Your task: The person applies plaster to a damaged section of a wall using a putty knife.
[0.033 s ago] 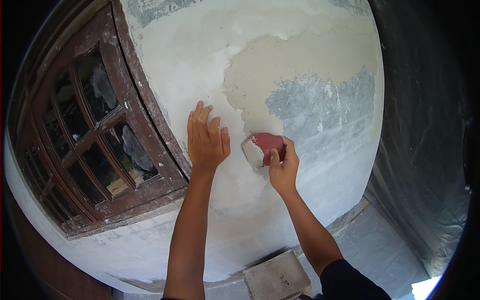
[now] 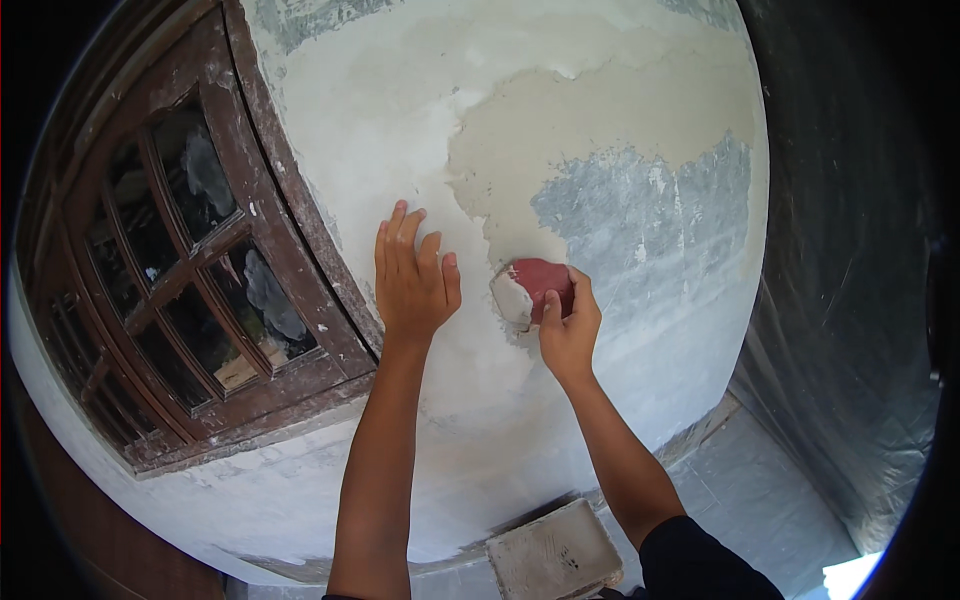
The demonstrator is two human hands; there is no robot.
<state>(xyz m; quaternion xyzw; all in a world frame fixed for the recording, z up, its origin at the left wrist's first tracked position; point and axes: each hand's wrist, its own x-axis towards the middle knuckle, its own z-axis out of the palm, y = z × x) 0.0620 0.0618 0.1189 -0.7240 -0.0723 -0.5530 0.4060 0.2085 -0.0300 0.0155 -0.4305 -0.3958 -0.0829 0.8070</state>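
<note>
A wall (image 2: 360,120) shows white plaster, a beige putty layer (image 2: 610,110) and a mottled grey-blue patch (image 2: 650,220). My left hand (image 2: 415,285) rests open against the plaster, fingers apart and pointing up. My right hand (image 2: 568,335) grips a red flexible spreader (image 2: 535,275) with whitish putty over its left part. The spreader lies against the wall at the lower edge of the beige layer, just right of my left hand.
A brown wooden window (image 2: 220,260) with small panes fills the left side. Below the wall sits a putty-smeared tray (image 2: 550,550) on grey flooring (image 2: 760,500). Dark plastic sheeting (image 2: 840,250) hangs along the right.
My right hand and the spreader have shifted slightly up and to the right. My left hand is nearly still.
</note>
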